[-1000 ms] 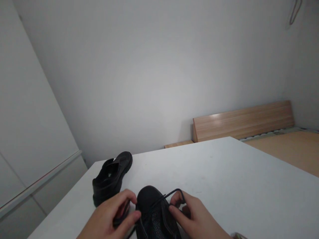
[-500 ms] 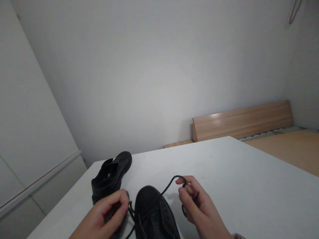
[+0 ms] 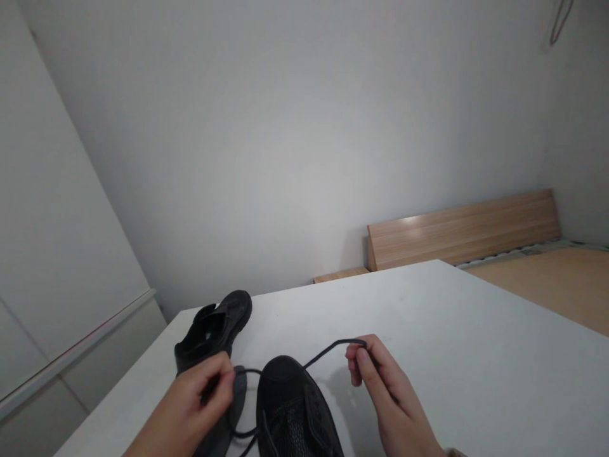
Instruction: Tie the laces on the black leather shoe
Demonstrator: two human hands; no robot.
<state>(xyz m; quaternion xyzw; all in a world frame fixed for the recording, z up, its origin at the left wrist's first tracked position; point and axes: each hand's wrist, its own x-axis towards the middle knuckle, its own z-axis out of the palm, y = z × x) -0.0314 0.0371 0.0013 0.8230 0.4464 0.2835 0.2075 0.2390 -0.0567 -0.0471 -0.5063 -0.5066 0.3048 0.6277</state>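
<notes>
At the lower centre of the frame the black shoe (image 3: 290,409) lies on the white tabletop (image 3: 451,343). The right hand (image 3: 387,397) pinches one lace end (image 3: 333,348) (pulled up and right), and the left hand (image 3: 197,406) grips the other. An uneven pull could probably slip the lace out of an eyelet.

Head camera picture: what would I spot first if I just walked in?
Probably the black shoe at the near edge of the white table, with a left hand and a right hand each pinching an end of its black lace and holding it out sideways. A second black shoe sits behind it near the table's left edge, and a wooden board leans on the far wall.
</notes>
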